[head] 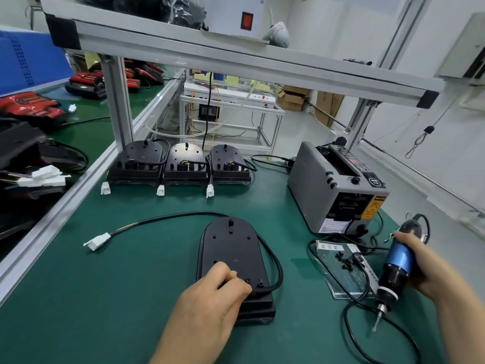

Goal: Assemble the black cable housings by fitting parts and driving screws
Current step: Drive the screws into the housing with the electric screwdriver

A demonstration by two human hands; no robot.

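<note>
- Left hand (217, 287) lies curled on the near end of the black housing (232, 253); its fingertips are hidden, so cannot tell if they pinch anything.
- Small black parts (343, 261) on a clear sheet are too tiny to identify.
- Right hand (417, 266) grasps the blue electric screwdriver (396, 269) near the table's (131, 298) right edge, bit tilted down.
- The housing lies flat near the front edge, with a rounded far end and screw holes on top.
- Its black cable (277, 269) loops round the right side; the white connector (97, 241) lies to the left.

Single head-worn wide-angle view, facing forward and down, close above left hand (210, 292) and right hand (417, 264), green bench (126, 290) below
</note>
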